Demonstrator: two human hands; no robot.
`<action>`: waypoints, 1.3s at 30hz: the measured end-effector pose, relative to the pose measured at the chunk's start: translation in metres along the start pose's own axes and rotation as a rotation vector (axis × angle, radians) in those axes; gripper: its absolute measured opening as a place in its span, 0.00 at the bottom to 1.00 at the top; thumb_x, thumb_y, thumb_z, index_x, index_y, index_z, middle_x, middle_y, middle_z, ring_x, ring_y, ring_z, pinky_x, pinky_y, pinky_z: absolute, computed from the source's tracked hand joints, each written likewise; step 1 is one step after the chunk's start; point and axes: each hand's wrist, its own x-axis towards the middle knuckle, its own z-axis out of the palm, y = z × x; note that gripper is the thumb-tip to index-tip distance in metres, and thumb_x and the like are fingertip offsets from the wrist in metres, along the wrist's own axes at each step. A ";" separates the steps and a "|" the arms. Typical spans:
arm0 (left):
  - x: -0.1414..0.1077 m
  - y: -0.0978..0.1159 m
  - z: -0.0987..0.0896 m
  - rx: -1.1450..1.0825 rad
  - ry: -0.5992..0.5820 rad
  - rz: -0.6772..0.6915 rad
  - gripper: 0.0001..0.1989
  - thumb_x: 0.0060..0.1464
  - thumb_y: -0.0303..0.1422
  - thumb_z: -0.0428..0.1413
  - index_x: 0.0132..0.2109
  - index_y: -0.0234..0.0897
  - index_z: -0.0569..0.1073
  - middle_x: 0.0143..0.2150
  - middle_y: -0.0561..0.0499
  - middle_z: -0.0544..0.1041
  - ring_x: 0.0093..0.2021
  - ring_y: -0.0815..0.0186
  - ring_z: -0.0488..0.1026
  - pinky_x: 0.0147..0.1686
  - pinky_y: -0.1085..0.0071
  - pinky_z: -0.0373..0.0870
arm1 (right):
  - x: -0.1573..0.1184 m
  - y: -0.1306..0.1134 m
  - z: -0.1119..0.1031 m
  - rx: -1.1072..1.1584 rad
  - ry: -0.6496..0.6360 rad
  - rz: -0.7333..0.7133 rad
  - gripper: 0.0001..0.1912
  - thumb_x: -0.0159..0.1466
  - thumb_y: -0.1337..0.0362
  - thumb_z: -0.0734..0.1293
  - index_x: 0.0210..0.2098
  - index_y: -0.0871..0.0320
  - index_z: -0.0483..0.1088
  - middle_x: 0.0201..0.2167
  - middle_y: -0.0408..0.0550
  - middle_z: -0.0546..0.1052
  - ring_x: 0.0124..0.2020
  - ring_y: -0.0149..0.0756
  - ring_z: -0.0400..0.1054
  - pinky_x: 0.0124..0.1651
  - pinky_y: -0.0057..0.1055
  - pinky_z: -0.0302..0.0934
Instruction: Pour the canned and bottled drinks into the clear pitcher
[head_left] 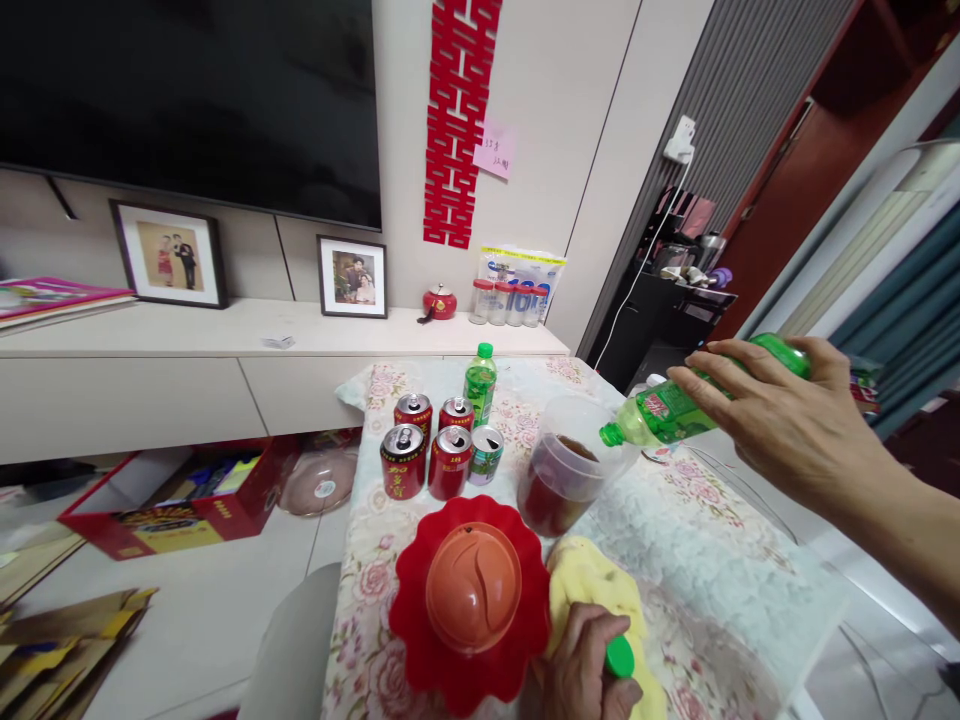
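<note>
My right hand (pixel 780 410) is wrapped round a green labelled bottle (pixel 675 408), tilted so its neck points left at the rim of a clear plastic tub (pixel 553 485) of dark brown liquid. Low in the view, my left hand (pixel 589 668) pinches a green cap (pixel 620 657) and rests on a yellow cloth (pixel 592 580). Left of the cloth, an orange dome-shaped object (pixel 473 588) sits in a red scalloped dish (pixel 420 640). Behind the dish stand several opened cans, including a red one (pixel 450 465) and a green one (pixel 486 455), and an upright green bottle (pixel 481 382).
A flowered tablecloth (pixel 375 580) covers the table. Behind it, a white cabinet (pixel 300 345) holds framed photos (pixel 352 277), a red pot (pixel 439 303) and red-lidded jars (pixel 500 303). A grey seat (pixel 292 640) and a red box (pixel 180 500) are at the left.
</note>
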 end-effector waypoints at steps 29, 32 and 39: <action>0.012 0.027 -0.028 -0.547 0.143 -0.129 0.19 0.46 0.31 0.66 0.49 0.43 0.83 0.47 0.45 0.81 0.44 0.57 0.79 0.44 0.66 0.77 | -0.102 -0.046 0.021 1.017 -0.259 0.763 0.36 0.58 0.39 0.71 0.62 0.44 0.70 0.52 0.50 0.85 0.47 0.65 0.81 0.42 0.56 0.78; 0.030 0.060 -0.065 -0.781 0.197 -0.390 0.16 0.54 0.38 0.68 0.49 0.41 0.83 0.49 0.44 0.82 0.47 0.58 0.80 0.48 0.65 0.76 | -0.127 -0.080 -0.003 1.252 -0.326 0.887 0.43 0.51 0.39 0.77 0.62 0.46 0.75 0.58 0.49 0.83 0.54 0.66 0.79 0.49 0.53 0.79; 0.075 0.130 -0.144 -1.126 0.259 -0.618 0.27 0.41 0.42 0.77 0.49 0.41 0.84 0.50 0.46 0.86 0.52 0.60 0.81 0.57 0.67 0.73 | -0.124 -0.152 -0.060 1.671 -0.391 0.721 0.39 0.56 0.47 0.77 0.66 0.48 0.74 0.60 0.50 0.81 0.57 0.59 0.79 0.59 0.43 0.74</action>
